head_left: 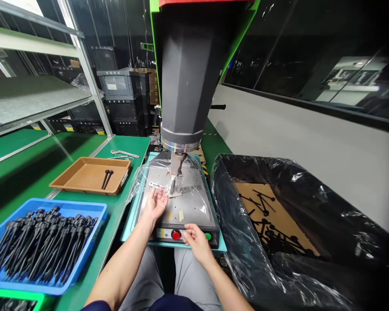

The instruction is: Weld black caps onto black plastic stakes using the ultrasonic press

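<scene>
My left hand (156, 204) is palm up over the grey machine bed (194, 209), its fingers loosely curled and apart with nothing visible in them. Its fingertips are close to a small metal fixture (173, 194) under the machine's metal tool head (177, 163). My right hand (197, 242) is in front of the control panel, between the red button (175, 234) and the green button (208, 236). Thumb and fingers are drawn together there; whatever they may hold is too small to make out. Clear plastic film (136, 183) covers parts of the bed.
On the left, a blue tray (99, 206) holds many black slender parts with round heads. Behind it, a brown tray (81, 190) contains two such parts, near wrenches (125, 153). At right stands a bin lined with black plastic (225, 194), more black parts lying on cardboard (293, 224) inside.
</scene>
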A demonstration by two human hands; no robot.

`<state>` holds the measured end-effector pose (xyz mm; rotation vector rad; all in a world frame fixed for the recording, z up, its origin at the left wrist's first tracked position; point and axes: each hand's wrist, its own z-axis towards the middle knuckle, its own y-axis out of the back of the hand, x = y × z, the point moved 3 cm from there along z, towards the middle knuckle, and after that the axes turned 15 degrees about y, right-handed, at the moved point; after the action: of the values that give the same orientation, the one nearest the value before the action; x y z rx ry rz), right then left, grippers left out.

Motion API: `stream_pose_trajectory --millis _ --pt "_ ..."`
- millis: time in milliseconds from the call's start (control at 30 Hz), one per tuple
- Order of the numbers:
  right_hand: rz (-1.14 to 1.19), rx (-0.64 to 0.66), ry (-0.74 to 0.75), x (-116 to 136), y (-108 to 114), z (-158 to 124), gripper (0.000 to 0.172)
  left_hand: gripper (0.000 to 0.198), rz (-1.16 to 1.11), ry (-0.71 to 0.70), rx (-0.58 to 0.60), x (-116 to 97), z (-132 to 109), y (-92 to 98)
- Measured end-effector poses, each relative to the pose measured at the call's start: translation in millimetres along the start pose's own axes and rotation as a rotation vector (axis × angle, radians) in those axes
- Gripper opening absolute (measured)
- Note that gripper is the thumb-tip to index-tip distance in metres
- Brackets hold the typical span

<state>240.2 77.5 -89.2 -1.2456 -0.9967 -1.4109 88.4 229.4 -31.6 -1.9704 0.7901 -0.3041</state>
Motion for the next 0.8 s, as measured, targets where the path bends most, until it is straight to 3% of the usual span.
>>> stream_pose_trajectory --millis 133,300,467,667,800 --pt "0.004 0.155 0.009 0.9 -33.3 29.9 0.046 0.022 0.014 -0.025 0.114 4.1 -14.2 -13.6" --pt "-0.171 0.295 0.165 13.1 -74.9 82.7 0.031 0.011 0.281 -0.092 0.080 4.4 -23.7 -27.8" --pt "-0.395 0.075 0.341 30.8 -78.8 126.0 0.032 0.005 0.415 -0.158 0.123 1.4 -29.7 -39.0" --pt "-0.636 -0.310 0.550 64.4 -46.7 159.4 0.044 0.013 0.496 -0.220 0.101 -4.9 -30.9 -48.3" --pt "-0.802 -0.292 0.553 82.6 -35.7 186.0 0.039 0.015 0.494 -0.220 0.072 -7.8 -25.2 -52.8"
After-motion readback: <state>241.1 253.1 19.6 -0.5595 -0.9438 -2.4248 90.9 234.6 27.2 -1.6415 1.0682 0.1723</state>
